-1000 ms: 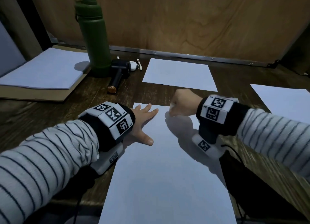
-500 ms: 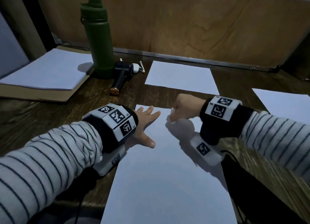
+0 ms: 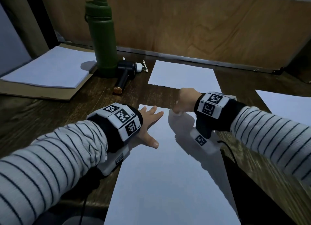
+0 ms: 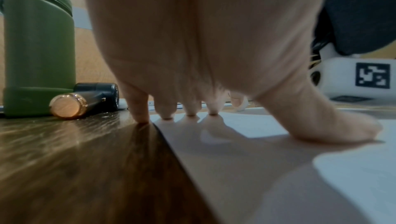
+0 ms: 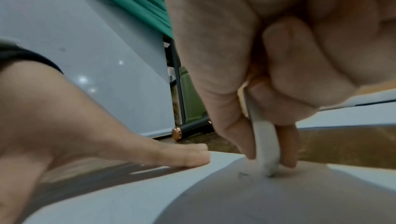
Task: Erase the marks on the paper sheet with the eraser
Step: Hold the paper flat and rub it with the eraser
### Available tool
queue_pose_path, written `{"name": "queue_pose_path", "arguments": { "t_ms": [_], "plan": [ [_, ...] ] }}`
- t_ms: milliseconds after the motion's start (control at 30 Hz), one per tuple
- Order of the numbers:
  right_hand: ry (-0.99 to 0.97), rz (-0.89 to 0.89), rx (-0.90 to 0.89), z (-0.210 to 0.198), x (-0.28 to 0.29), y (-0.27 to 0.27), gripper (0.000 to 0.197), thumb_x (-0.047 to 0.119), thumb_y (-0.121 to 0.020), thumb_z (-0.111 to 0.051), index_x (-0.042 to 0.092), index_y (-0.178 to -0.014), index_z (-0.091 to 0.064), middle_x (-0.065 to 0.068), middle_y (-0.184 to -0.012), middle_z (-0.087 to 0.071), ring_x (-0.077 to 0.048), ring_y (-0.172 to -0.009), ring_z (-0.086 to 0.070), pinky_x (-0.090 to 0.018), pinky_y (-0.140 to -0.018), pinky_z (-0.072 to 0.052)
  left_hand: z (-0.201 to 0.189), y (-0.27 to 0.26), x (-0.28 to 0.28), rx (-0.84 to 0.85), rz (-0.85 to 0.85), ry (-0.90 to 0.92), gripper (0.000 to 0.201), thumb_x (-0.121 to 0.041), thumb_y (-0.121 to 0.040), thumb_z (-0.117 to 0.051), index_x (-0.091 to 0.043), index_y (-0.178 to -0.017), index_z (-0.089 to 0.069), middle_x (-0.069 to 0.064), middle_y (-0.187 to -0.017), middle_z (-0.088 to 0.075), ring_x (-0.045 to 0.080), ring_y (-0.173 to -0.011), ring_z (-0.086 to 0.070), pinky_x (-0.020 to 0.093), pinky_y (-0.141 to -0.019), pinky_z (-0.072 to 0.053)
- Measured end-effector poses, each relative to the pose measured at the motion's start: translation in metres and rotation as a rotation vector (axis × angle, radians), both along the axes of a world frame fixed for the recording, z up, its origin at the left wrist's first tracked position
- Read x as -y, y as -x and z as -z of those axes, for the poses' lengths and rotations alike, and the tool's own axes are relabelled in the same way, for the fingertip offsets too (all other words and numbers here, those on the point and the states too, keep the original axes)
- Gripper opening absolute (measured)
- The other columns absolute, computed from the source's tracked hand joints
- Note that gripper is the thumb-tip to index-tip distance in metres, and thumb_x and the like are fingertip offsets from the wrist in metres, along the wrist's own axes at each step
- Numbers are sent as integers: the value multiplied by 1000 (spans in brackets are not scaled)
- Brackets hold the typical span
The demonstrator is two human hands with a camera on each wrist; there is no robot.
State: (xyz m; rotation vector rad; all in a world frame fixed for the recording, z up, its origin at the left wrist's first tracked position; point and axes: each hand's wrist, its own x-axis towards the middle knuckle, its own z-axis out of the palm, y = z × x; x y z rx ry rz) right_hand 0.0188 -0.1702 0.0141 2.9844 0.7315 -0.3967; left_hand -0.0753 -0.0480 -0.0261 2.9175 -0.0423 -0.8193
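A white paper sheet [image 3: 168, 171] lies lengthwise before me on the dark wooden table [image 3: 42, 117]. My left hand [image 3: 148, 123] lies flat on its far left corner with fingers spread, pressing it down; its fingertips [image 4: 190, 110] touch the sheet's edge. My right hand [image 3: 185, 101] pinches a white eraser [image 5: 266, 146] between thumb and fingers, its tip pressed on the sheet near the far edge. A faint pencil mark [image 5: 243, 174] shows just left of the eraser's tip. In the head view the eraser [image 3: 177, 113] barely peeks out under the fist.
A green bottle [image 3: 102, 39] stands at the back left, with a black gold-capped tool [image 3: 123, 78] lying beside it. A paper stack on cardboard [image 3: 48, 69] sits far left. Two more loose sheets [image 3: 183, 74] lie behind and at right [image 3: 286, 105].
My right hand with the eraser has shifted slightly along the sheet's far edge. The left hand has stayed flat on the corner.
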Motion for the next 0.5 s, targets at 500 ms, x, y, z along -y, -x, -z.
{"name": "queue_pose_path", "arguments": {
  "t_ms": [500],
  "plan": [
    [-93,-41,-113,3,-14,4,34,20,-81,-66,17,-55,-44,2,-57,-44,-13,-55,-45,-20,-46,-34,-1,-4,0,12,24,-16,119,-67,-70,-64,-30,-147,19,2,-158,18,31,-146,9,51,-115,-8]
  ]
}}
